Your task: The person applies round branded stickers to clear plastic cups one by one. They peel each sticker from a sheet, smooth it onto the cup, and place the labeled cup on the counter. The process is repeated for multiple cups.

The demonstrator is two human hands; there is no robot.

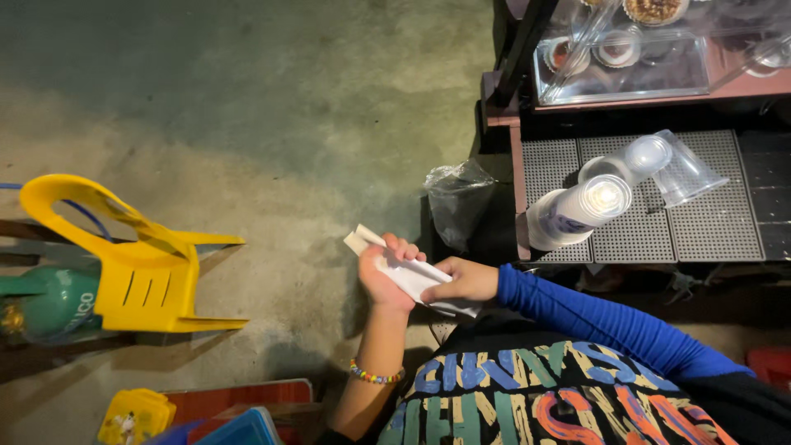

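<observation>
Both my hands hold a folded white paper piece (pixel 414 278) in front of my chest. My left hand (pixel 381 278), on a bare arm with a beaded bracelet, is wrapped around its upper end, fingers curled over the top. My right hand (pixel 466 281), in a blue sleeve, pinches its lower end with thumb and fingers. The paper slants from upper left to lower right, and one corner sticks out above my left hand.
A yellow plastic chair (pixel 140 268) and a green gas cylinder (pixel 45 303) are at the left on the concrete floor. A clear plastic bag (pixel 457 198) hangs beside a perforated grey shelf (pixel 717 227) with a sleeved cup stack (pixel 577 213) and clear cups (pixel 667 165). A glass case (pixel 626 74) holds food bowls.
</observation>
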